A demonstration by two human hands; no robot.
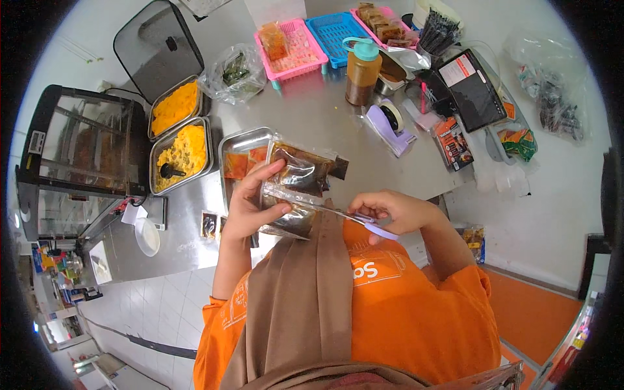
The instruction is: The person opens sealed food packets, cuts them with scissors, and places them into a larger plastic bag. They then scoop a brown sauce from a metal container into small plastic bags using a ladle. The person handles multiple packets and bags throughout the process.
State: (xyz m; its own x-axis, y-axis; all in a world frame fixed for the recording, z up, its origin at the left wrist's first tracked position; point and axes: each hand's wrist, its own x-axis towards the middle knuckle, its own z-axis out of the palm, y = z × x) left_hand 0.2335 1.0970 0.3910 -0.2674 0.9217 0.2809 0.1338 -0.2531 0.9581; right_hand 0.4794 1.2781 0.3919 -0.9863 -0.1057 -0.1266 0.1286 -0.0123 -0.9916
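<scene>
My left hand (251,204) grips a clear plastic sachet strip of dark sauce (298,168), its fingers behind and its thumb in front. The strip has two filled pouches joined by a sealed band. In my right hand (390,209) is a pair of scissors (375,226) with lilac handles. Its blades reach left along the band between the pouches; whether they have cut it I cannot tell. Behind my left hand stands a steel tray (243,139) with orange-red sachets (236,165) in it. One small dark sachet (209,225) lies on the table by my left wrist.
Two steel pans of yellow food (179,155) stand at left, beside a glass display warmer (87,161). Farther back are a pink basket (297,53), a blue basket (334,36) and a sauce bottle (363,73). A lilac tape dispenser (387,129) and a tablet (473,92) are at right.
</scene>
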